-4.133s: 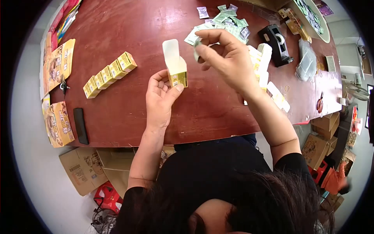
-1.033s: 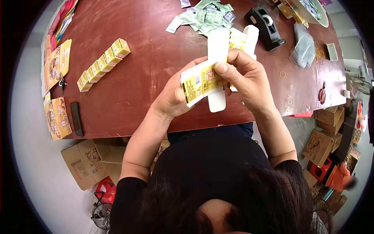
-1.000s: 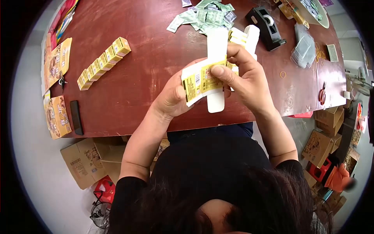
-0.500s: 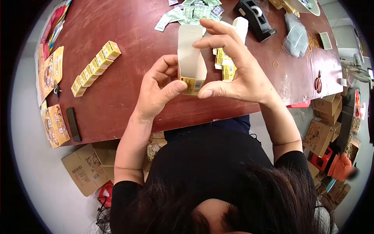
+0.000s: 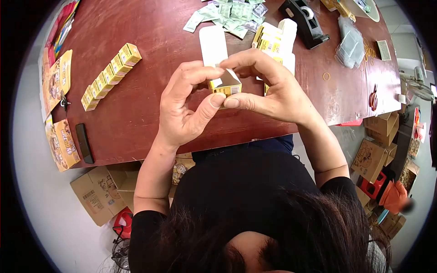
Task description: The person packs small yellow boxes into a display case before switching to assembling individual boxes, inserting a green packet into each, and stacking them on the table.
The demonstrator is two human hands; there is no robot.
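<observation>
Between my two hands is a small yellow carton (image 5: 227,89), its top open toward me and its long white flap (image 5: 213,43) standing up at the back. My left hand (image 5: 184,102) grips its left side, thumb on the front edge and fingers curled over the top. From the right, my right hand (image 5: 273,86) holds the same carton, thumb at the front and fingertips near the back corner. Behind my right hand lie flattened yellow cartons (image 5: 271,38). A row of several closed yellow boxes (image 5: 111,75) stands to the left.
Green and grey sachets (image 5: 232,16) are heaped at the table's far side, beside a black tape dispenser (image 5: 306,22). Clear plastic bags (image 5: 349,45), a rubber band (image 5: 326,76) and scissors (image 5: 373,98) lie right. A black phone (image 5: 84,143) rests near the left edge.
The fingers of my right hand have come down from the raised flap to the carton's top. My left fingers have moved over its opening, and the carton's side flaps are now folded inward.
</observation>
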